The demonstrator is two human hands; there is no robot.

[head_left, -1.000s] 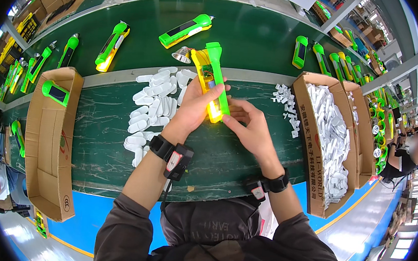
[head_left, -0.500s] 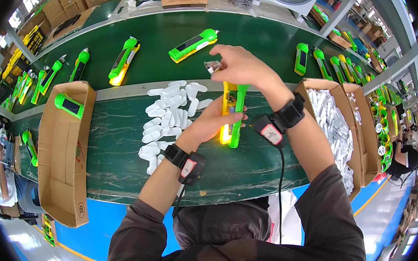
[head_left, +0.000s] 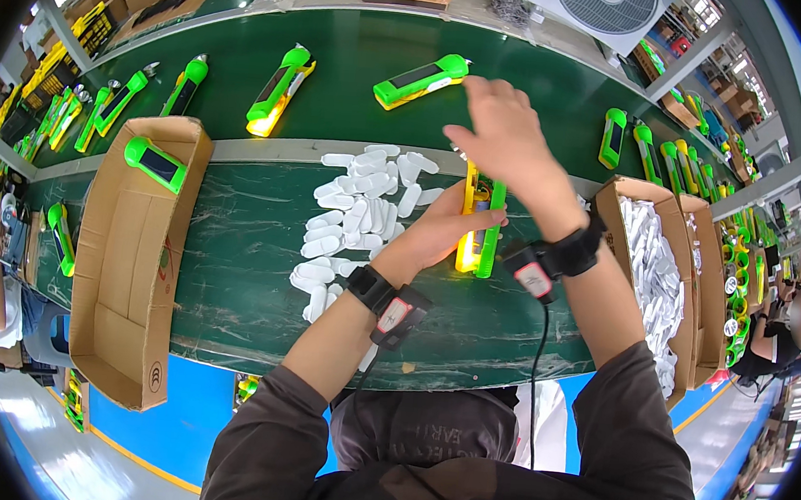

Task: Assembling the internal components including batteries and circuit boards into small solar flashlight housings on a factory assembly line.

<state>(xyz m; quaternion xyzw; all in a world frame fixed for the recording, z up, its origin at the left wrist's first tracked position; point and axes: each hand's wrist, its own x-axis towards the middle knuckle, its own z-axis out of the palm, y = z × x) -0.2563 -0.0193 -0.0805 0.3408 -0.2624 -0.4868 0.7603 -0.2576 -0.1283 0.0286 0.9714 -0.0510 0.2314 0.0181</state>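
Note:
My left hand (head_left: 433,232) is wrapped round a green and yellow work light (head_left: 491,244), held upright over the green bench. Its yellow side glows near the lower end, and a gap runs between its yellow and green halves. Above its top end is my right hand (head_left: 513,134), thumb and fingers apart; it covers part of the light's upper end. A small shiny bit by the right thumb is too small to name. Another green and yellow work light (head_left: 422,80) lies just beyond the right fingertips. Left of my left hand, white oval plastic pieces (head_left: 351,212) lie in a loose pile.
A cardboard tray (head_left: 118,321) with one work light (head_left: 154,164) stands at the left. On the right, a cardboard box (head_left: 651,272) holds many white pieces. More work lights (head_left: 281,89) line the green belt (head_left: 342,50) beyond. A fan (head_left: 605,3) sits at the back.
My right hand has lifted away from the work light's top end, its fingers stretching farther out. The left hand keeps its hold. The whole view has shifted, so the bench things sit differently.

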